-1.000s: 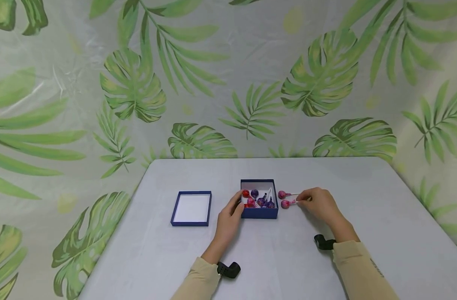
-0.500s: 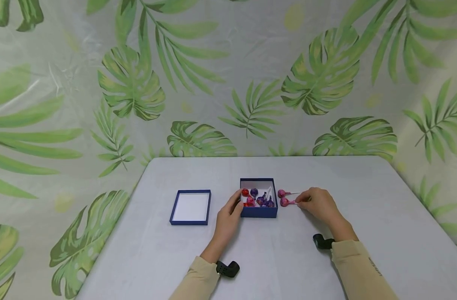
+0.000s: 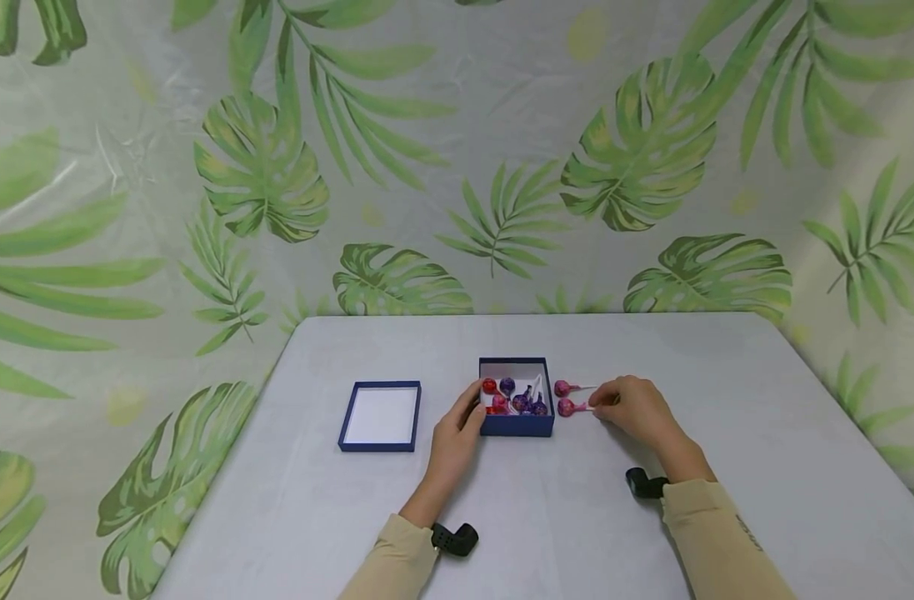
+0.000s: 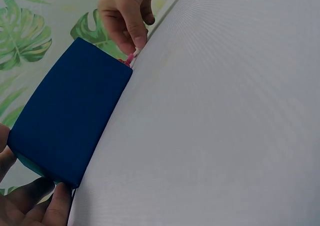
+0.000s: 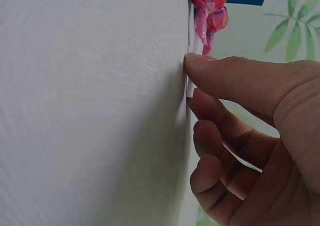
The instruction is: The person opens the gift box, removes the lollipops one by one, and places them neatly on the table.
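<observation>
My left hand (image 3: pixel 453 442) holds the left side of an open blue box (image 3: pixel 518 426), its thumb near the front corner. Inside lie several wrapped lollipops, red and pink at the left, purple (image 3: pixel 507 386) at the middle and right. Just right of the box, two pink lollipops lie on the table, one behind the other. My right hand (image 3: pixel 636 408) pinches the white stick of the nearer pink lollipop (image 3: pixel 566 407) between thumb and forefinger. The farther pink lollipop (image 3: pixel 562 388) points its stick towards that hand. In the right wrist view, the other fingers curl loosely below the stick.
A shallow blue box lid (image 3: pixel 380 417) with a white inside lies on the table left of the box. The white table (image 3: pixel 561 517) ends at the back before a leaf-patterned curtain (image 3: pixel 397 167). Each wrist wears a black camera (image 3: pixel 455 540).
The nearer pink lollipop has shifted very slightly left towards the box, its stick still pinched. My left hand keeps its hold on the box.
</observation>
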Demonstrator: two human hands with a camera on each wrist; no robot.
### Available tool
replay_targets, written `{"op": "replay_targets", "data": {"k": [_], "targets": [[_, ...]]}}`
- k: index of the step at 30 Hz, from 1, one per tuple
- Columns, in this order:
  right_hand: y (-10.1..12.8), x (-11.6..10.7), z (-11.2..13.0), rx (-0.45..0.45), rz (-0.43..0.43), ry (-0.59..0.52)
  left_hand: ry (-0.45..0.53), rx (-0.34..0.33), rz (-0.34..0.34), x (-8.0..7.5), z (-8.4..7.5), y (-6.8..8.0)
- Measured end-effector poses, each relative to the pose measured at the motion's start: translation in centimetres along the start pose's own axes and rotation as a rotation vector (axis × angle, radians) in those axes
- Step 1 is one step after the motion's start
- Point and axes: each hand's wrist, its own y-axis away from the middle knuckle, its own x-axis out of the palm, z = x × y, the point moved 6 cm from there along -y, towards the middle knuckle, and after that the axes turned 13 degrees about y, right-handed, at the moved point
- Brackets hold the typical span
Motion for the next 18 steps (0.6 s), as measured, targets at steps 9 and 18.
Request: {"op": "replay_targets", "data": {"k": [9,18], "targets": [[0.16,-0.09,-0.34,0.006,0.009,0.001,-0.012,-0.007,-0.001,0.0,-0.14,0.15],[0.08,-0.12,-0.45,0.01,0.001,0.001,-0.002,-0.002,-0.006,-0.01,-0.18,0.1]]}}
